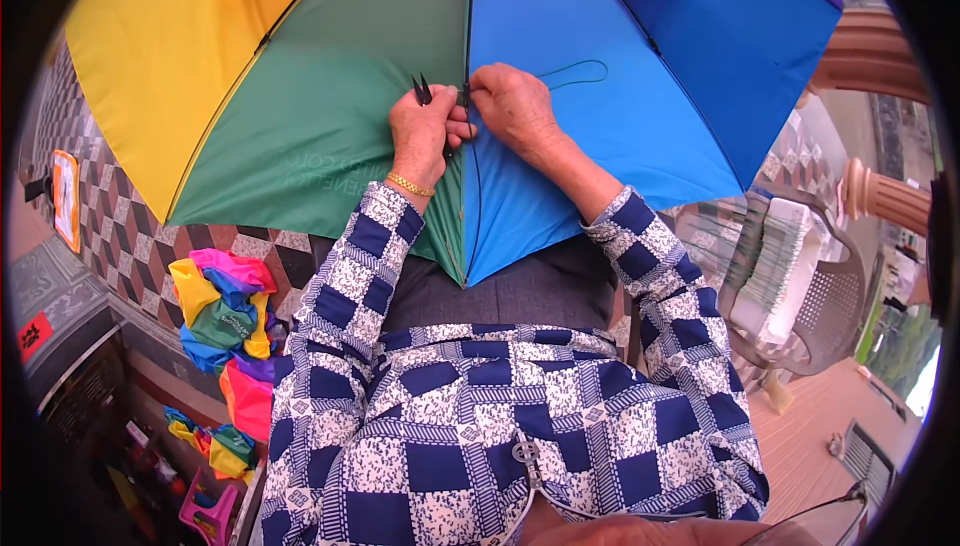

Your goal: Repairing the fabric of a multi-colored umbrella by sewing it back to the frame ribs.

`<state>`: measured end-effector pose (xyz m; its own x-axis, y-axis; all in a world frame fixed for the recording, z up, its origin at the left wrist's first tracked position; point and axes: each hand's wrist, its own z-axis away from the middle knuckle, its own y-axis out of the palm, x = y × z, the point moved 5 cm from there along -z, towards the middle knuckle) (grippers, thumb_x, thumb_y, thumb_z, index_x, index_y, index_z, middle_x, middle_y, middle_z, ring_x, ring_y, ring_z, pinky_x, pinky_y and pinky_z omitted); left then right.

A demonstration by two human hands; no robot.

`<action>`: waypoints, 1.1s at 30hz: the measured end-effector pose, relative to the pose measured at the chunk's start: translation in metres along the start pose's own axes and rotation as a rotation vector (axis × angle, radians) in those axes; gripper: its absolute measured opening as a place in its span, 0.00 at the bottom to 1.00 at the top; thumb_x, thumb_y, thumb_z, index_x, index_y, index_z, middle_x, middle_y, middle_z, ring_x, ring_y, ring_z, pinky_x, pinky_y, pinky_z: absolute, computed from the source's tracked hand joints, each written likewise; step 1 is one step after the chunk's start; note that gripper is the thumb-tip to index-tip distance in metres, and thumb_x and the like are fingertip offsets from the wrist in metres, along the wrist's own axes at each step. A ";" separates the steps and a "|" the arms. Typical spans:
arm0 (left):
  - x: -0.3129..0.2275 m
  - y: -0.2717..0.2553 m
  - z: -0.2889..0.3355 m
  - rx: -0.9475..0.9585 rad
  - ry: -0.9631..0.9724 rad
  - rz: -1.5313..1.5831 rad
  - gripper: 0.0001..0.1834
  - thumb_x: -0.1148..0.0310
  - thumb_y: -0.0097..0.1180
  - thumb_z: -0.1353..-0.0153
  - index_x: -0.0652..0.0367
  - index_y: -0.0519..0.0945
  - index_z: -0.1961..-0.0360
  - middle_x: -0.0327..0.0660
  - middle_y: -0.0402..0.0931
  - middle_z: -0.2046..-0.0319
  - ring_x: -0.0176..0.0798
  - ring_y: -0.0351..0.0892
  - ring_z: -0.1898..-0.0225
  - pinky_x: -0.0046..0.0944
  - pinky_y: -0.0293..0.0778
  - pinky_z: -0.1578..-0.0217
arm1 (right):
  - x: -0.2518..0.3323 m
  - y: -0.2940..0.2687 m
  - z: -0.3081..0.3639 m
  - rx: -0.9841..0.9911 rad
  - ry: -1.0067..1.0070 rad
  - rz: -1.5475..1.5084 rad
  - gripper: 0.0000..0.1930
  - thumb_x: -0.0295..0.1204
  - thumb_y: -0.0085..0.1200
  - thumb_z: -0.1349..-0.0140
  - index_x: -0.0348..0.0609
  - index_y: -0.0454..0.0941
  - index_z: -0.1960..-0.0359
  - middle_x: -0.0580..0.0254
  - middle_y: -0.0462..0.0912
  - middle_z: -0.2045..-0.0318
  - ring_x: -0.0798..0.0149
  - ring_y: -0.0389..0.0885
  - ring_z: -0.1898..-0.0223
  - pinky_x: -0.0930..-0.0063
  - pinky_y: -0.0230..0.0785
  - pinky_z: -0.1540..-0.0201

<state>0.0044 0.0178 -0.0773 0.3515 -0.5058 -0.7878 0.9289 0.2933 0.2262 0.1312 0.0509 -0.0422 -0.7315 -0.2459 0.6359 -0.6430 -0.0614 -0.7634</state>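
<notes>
A rainbow umbrella canopy (620,136) lies spread over my lap, its inner side with the dark ribs facing me. Both hands meet at the middle rib (472,6), where the green and blue panels join. My left hand (418,134) is closed around small black thread snips (422,92), blades pointing up, while its fingertips pinch at the rib. Close beside it, my right hand (518,111) has thumb and finger pressed together at the same rib; what they pinch is hidden. A loop of green thread (606,71) lies on the blue panel beyond the right hand.
Bundles of multicoloured cloth (225,321) lie at my left, above a pink stool (208,511). To my right, a grey plastic chair (845,291) bears a white block with green threads (785,266) laid across it. Reddish columns (890,196) stand farther right.
</notes>
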 end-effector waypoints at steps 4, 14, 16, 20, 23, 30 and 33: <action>0.002 0.001 -0.001 0.021 -0.016 -0.012 0.05 0.70 0.53 0.40 0.60 0.73 0.67 0.37 0.73 0.81 0.34 0.76 0.85 0.26 0.64 0.89 | -0.001 0.002 0.002 -0.037 0.008 -0.032 0.05 0.27 0.50 0.48 0.43 0.78 0.73 0.55 0.79 0.72 0.50 0.78 0.67 0.57 0.70 0.66; 0.000 0.002 0.004 0.037 0.023 0.014 0.06 0.68 0.53 0.41 0.59 0.73 0.68 0.36 0.71 0.82 0.35 0.75 0.86 0.27 0.63 0.90 | 0.004 -0.002 0.010 -0.001 -0.029 -0.019 0.04 0.27 0.50 0.48 0.42 0.74 0.76 0.54 0.77 0.74 0.49 0.76 0.68 0.56 0.69 0.67; 0.001 -0.001 0.007 0.006 0.023 0.037 0.05 0.69 0.52 0.40 0.59 0.72 0.68 0.36 0.70 0.83 0.35 0.75 0.86 0.27 0.63 0.90 | 0.011 -0.011 0.013 0.048 -0.036 -0.015 0.03 0.27 0.52 0.49 0.42 0.74 0.75 0.53 0.76 0.74 0.49 0.76 0.68 0.57 0.69 0.67; 0.000 -0.001 0.008 -0.010 0.032 0.069 0.05 0.69 0.52 0.40 0.59 0.72 0.68 0.35 0.69 0.84 0.36 0.74 0.87 0.28 0.64 0.89 | 0.015 -0.036 0.019 0.120 -0.097 0.056 0.05 0.27 0.55 0.51 0.42 0.74 0.73 0.54 0.74 0.74 0.49 0.75 0.68 0.58 0.69 0.66; -0.001 0.000 0.006 -0.006 0.056 0.097 0.05 0.69 0.51 0.40 0.59 0.72 0.67 0.35 0.68 0.84 0.35 0.73 0.87 0.29 0.66 0.89 | 0.020 -0.042 0.027 0.086 -0.196 0.168 0.07 0.26 0.57 0.53 0.42 0.75 0.71 0.54 0.73 0.74 0.50 0.74 0.68 0.58 0.68 0.66; -0.006 0.005 0.006 -0.013 0.082 0.167 0.05 0.70 0.50 0.41 0.61 0.71 0.70 0.35 0.66 0.86 0.33 0.70 0.90 0.32 0.69 0.88 | 0.017 -0.031 0.010 -0.097 -0.296 0.194 0.05 0.27 0.58 0.55 0.42 0.76 0.76 0.56 0.72 0.74 0.52 0.74 0.69 0.59 0.68 0.68; -0.005 0.003 0.007 -0.032 0.081 0.181 0.06 0.70 0.50 0.41 0.61 0.71 0.71 0.35 0.66 0.87 0.33 0.69 0.90 0.32 0.69 0.88 | 0.013 -0.015 0.007 -0.034 -0.257 0.247 0.03 0.27 0.57 0.55 0.43 0.76 0.78 0.56 0.72 0.76 0.52 0.75 0.70 0.58 0.68 0.68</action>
<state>0.0064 0.0154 -0.0690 0.5007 -0.3761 -0.7797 0.8468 0.3995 0.3510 0.1334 0.0417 -0.0231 -0.7876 -0.4850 0.3800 -0.4641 0.0612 -0.8837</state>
